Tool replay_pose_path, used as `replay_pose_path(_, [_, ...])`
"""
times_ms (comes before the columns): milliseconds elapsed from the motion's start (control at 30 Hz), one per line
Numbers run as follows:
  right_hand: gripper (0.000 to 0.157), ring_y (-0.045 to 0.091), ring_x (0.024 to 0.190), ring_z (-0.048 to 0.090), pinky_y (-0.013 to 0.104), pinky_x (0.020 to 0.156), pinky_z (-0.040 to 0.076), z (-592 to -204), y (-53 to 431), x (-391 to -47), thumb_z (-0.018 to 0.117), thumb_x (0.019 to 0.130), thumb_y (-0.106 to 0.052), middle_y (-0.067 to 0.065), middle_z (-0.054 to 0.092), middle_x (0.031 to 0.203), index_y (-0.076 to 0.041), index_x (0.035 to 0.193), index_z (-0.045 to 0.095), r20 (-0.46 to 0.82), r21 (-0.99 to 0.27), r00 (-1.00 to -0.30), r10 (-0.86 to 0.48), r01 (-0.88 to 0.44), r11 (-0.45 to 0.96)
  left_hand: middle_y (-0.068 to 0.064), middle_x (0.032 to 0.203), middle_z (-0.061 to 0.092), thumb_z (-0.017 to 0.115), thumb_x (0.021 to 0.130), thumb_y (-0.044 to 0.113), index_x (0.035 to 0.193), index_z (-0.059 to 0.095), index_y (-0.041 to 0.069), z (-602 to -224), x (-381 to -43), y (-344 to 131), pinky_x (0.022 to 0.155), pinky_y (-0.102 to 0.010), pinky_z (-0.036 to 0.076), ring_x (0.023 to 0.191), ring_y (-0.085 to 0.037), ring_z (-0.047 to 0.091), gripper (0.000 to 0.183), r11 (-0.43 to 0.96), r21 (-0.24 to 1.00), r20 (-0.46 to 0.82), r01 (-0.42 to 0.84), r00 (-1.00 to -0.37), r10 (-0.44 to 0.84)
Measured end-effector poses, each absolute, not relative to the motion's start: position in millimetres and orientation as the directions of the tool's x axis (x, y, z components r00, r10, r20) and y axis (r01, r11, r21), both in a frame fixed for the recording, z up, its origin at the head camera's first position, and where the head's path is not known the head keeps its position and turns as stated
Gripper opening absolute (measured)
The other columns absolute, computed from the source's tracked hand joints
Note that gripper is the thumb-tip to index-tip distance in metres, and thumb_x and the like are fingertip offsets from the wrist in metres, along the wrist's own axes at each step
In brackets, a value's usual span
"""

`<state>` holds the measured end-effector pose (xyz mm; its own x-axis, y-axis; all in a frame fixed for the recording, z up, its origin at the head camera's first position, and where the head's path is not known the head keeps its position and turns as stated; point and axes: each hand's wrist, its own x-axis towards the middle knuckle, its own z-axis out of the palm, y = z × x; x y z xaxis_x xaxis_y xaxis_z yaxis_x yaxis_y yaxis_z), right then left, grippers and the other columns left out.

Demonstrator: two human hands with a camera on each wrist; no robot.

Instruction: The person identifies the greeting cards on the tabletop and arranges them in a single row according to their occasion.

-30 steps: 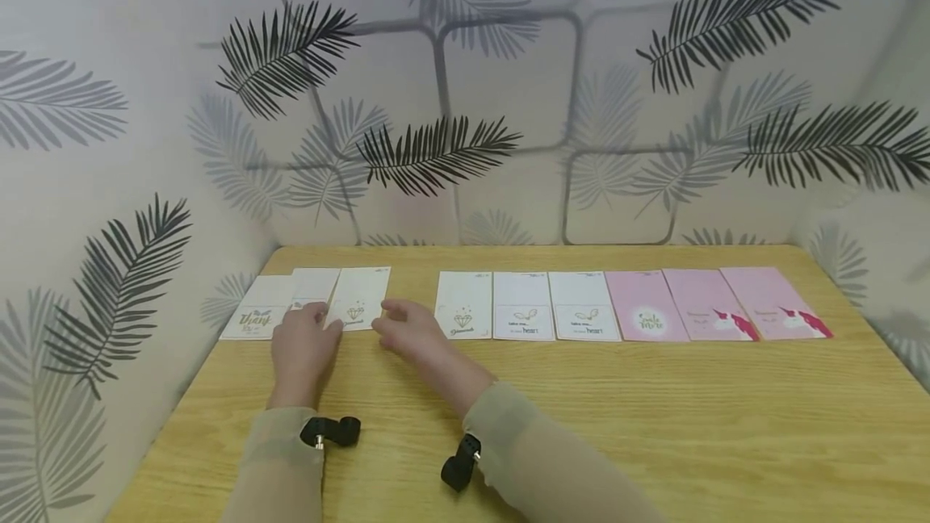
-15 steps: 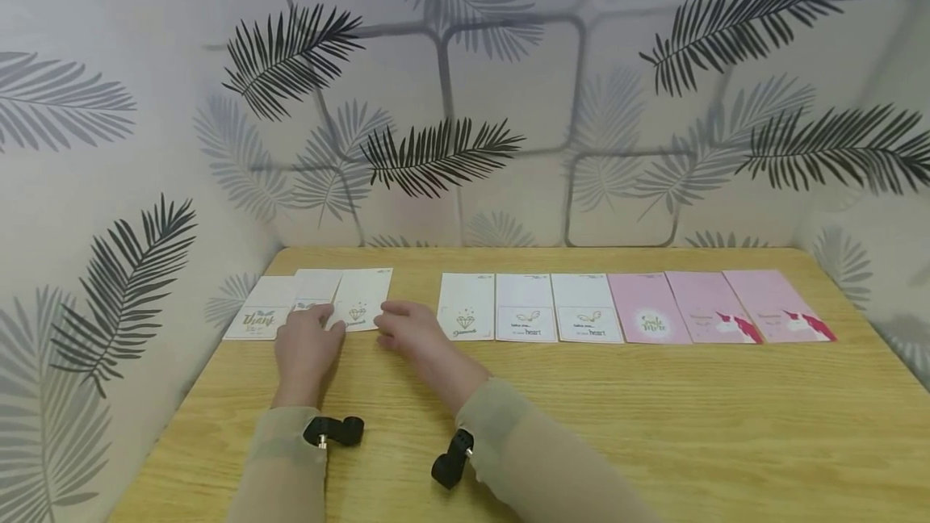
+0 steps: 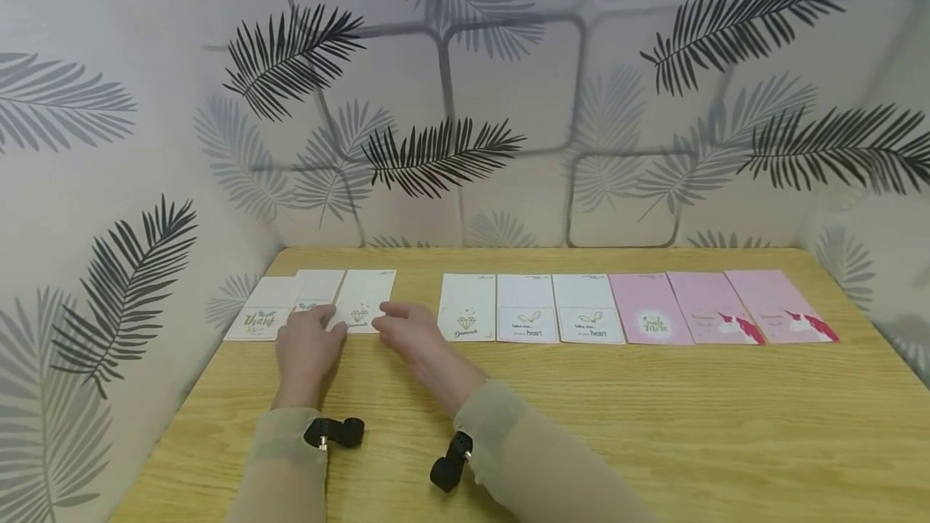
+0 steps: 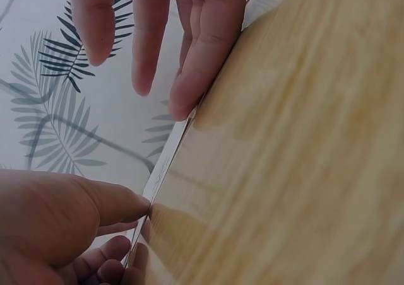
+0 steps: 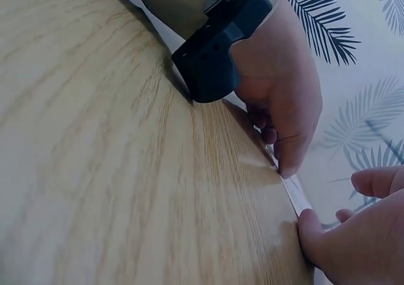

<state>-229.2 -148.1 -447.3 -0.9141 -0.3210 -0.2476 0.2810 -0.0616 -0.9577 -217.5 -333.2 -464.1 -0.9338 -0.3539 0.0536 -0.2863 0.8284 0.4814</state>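
Observation:
In the head view, a white card with a gold diamond print (image 3: 366, 289) lies flat between my two hands. My left hand (image 3: 308, 353) rests over the lower part of a white card (image 3: 320, 284), its thumb at the diamond card's lower left corner. Thumb and fingers of my right hand (image 3: 420, 339) are at that card's right edge. Seen from the left wrist, the card is a thin white strip (image 4: 165, 162) running from my left thumb to my right hand (image 4: 208, 33). The right wrist view has my right fingers partly raised, its thumb (image 5: 309, 229) down by the card.
A "thank you" card (image 3: 263, 301) lies at the far left. Right of a gap, another diamond card (image 3: 467, 297), two winged "heart" cards (image 3: 526, 297) and several pink cards (image 3: 708, 297) form a row. A patterned wall backs the wooden table (image 3: 617, 426).
The diamond card between my hands has shifted slightly right over the last half second. Both hands stay nearly in place; the right forearm has moved a little left.

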Motion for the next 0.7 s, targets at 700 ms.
replay_pose_path(700, [0.052, 0.03, 0.125, 0.068, 0.041, 0.113, 0.051, -445.4, -152.3, -228.3, 0.072, 0.102, -0.008, 0.018, 0.057, 0.158, 0.002, 0.153, 0.062, -0.24, -0.933, -0.898, -0.37, 0.319, -0.168, -0.029, 0.151, 0.062, 0.067, 0.106, 0.025, 0.15, 0.065, 0.0, -461.6, -217.0, -334.1, 0.111, -0.067, 0.042, 0.132, -0.057, 0.055, 0.05, 0.838, 0.466, 0.049, -0.283, -0.938, -0.344])
